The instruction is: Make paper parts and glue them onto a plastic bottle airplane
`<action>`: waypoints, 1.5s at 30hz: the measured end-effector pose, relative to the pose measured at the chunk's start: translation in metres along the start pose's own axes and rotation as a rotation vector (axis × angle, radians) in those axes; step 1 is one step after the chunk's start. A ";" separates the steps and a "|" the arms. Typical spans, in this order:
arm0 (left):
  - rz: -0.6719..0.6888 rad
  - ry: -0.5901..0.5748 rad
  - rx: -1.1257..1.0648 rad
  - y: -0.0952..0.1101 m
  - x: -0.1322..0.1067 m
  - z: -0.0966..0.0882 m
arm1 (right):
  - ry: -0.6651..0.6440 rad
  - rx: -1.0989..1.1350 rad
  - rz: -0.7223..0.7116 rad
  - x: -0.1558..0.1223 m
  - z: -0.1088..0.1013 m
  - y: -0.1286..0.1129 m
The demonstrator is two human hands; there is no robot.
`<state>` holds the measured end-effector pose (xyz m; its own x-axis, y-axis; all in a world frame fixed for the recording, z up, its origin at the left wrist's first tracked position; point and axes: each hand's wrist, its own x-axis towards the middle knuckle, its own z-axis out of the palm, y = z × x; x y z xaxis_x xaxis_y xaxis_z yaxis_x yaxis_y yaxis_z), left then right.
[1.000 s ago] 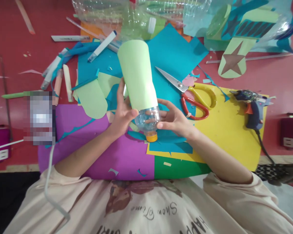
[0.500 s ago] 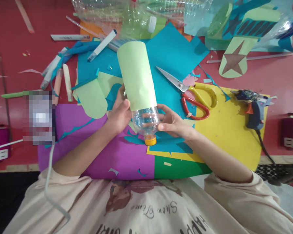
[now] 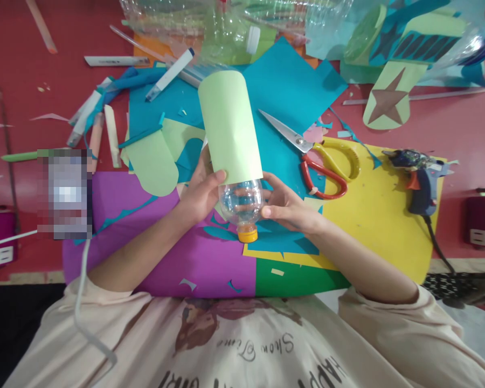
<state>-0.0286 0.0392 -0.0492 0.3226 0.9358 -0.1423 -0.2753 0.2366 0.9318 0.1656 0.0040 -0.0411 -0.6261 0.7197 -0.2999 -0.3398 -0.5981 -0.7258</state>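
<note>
A clear plastic bottle with an orange cap is held above the sheets, cap towards me. Pale green paper is wrapped round its body. My left hand grips the bottle at the lower edge of the wrap, thumb on the paper. My right hand holds the bottle's shoulder from the other side, fingers curled round it.
Scissors with yellow and red handles lie right of the bottle on blue paper. A glue gun rests on the yellow sheet. Markers, paper scraps and empty bottles crowd the far side. A purple sheet lies near left.
The bottle has tilted slightly, its wrapped end swinging a little right. My left thumb has slid up onto the paper's lower edge. My right hand has barely moved.
</note>
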 end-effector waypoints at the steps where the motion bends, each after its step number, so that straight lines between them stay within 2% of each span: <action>1: -0.003 -0.013 -0.009 -0.001 0.001 -0.001 | 0.005 0.000 -0.004 0.000 0.000 -0.001; 5: 0.036 -0.044 0.070 -0.005 0.003 -0.007 | 0.033 -0.020 -0.011 0.001 -0.001 -0.004; 11: 0.315 0.006 0.409 -0.010 -0.001 -0.011 | 0.099 -0.090 -0.107 0.002 -0.009 -0.007; 17: 0.466 0.046 0.654 -0.010 -0.006 -0.010 | 0.159 -0.159 -0.143 0.000 -0.007 -0.008; 24: 0.415 -0.035 0.678 -0.009 -0.007 -0.015 | 0.331 -0.449 -0.242 -0.002 -0.009 -0.010; 34: 0.413 -0.023 0.661 -0.018 -0.007 -0.017 | 0.237 -0.589 -0.256 -0.002 -0.016 -0.010; 45: 0.341 0.039 0.673 -0.012 -0.010 -0.010 | 0.346 -0.652 -0.273 -0.003 -0.013 -0.010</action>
<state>-0.0380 0.0294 -0.0622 0.2832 0.9399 0.1906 0.2622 -0.2671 0.9273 0.1796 0.0125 -0.0414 -0.2890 0.9444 -0.1567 0.0974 -0.1338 -0.9862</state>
